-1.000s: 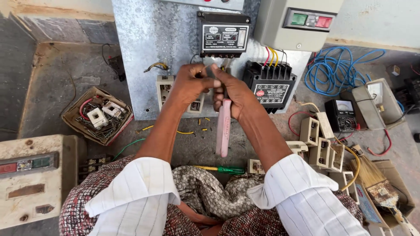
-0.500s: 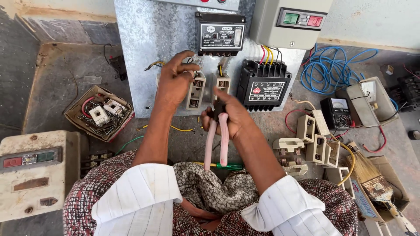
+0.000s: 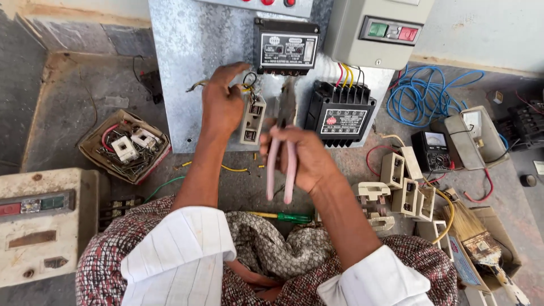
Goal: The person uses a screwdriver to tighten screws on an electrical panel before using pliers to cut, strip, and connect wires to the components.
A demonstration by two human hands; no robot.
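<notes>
Pink-handled pliers (image 3: 283, 153) stood upright, nose up, beside a cream terminal block (image 3: 251, 120) against the steel panel (image 3: 187, 68).

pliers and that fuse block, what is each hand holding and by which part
The right hand holds the pliers by their pink handles, jaws pointing up at the panel. The left hand grips the cream fuse block at its top left edge, beside its wires.

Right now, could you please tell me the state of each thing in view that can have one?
Pink-handled pliers: held upright in right hand, nose up.
Cream porcelain fuse holder: held by left hand, wires attached.
Green-handled screwdriver: lying flat on the floor.
Blue wire: loosely coiled.
Cardboard tray: open, holding parts.
</notes>
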